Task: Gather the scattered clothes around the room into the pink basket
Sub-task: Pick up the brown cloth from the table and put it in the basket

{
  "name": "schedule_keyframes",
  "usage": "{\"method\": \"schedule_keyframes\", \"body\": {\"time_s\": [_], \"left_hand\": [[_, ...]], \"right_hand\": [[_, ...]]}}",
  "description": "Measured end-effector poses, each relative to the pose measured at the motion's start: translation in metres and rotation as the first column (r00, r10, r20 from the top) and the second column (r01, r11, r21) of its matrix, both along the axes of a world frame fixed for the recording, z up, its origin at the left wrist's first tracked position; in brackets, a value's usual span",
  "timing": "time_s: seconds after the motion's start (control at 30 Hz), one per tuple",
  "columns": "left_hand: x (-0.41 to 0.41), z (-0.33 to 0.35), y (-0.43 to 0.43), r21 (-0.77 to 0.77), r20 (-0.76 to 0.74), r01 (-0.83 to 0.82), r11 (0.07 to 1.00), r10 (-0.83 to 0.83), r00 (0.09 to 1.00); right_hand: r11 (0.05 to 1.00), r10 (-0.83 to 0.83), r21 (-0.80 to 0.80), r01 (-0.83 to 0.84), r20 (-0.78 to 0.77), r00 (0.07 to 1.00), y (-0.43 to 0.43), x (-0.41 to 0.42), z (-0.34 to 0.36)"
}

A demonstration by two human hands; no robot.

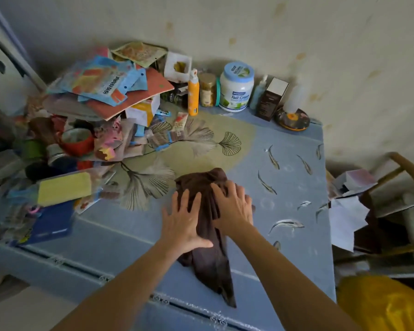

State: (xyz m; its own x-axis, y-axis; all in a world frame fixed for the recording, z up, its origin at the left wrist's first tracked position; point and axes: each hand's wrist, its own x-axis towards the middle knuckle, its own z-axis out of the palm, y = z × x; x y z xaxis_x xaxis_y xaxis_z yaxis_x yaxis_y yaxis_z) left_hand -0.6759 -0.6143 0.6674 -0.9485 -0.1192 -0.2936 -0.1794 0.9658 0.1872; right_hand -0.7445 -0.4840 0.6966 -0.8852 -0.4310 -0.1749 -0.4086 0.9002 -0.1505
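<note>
Beyond the hands, against the wall, a white tub [236, 88] with a pale blue lid read "Full Cream" in blue script; its smaller print was too blurred to read. An orange spray bottle [193, 94] stood left of it, and a dark box [271, 99] right of it, label illegible. Up and left of the hands, a blue packet [98, 80] carried dark characters I could not read. The left hand [185, 220] lay flat, fingers spread, on the brown garment [208, 261], thumb stretched across its folds. The right hand [233, 206] pressed down just beside it, fingers splayed and slightly bent on the bunched upper part. The garment lay on the blue tablecloth [285, 177], its tail trailing back past the wrists
</note>
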Motion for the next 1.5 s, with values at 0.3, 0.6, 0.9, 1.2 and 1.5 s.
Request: {"method": "schedule_keyframes", "body": {"time_s": [0.3, 0.6, 0.9, 1.2, 1.5], "left_hand": [[-0.069, -0.04, -0.026, -0.054, 0.165, 0.164, 0.985, -0.153, 0.974], [-0.064, -0.044, 0.016, 0.032, 0.131, 0.232, 0.972, -0.235, 0.963], [0.017, -0.011, 0.121, 0.041, -0.03, 0.631, 0.775, -0.63, 0.776], [0.193, 0.048, 0.334, -0.038, -0.104, 0.955, 0.295, -0.951, 0.29], [0.494, 0.062, 0.547, 0.03, -0.217, 0.957, -0.287, -0.937, -0.274]], "right_hand": [[0.983, -0.022, 0.182, -0.024, 0.245, 0.969, -0.002, -0.028, -0.048], [0.988, -0.143, 0.086, 0.125, 0.246, 0.959, 0.023, 0.009, -0.07], [0.833, -0.371, -0.298, 0.466, 0.324, 0.87, 0.147, 0.125, -0.06], [0.276, -0.658, -0.511, 0.814, 0.517, 0.548, 0.324, 0.364, -0.005], [-0.326, -0.906, -0.463, 0.824, 0.402, -0.132, 0.447, 0.705, 0.024]]}}
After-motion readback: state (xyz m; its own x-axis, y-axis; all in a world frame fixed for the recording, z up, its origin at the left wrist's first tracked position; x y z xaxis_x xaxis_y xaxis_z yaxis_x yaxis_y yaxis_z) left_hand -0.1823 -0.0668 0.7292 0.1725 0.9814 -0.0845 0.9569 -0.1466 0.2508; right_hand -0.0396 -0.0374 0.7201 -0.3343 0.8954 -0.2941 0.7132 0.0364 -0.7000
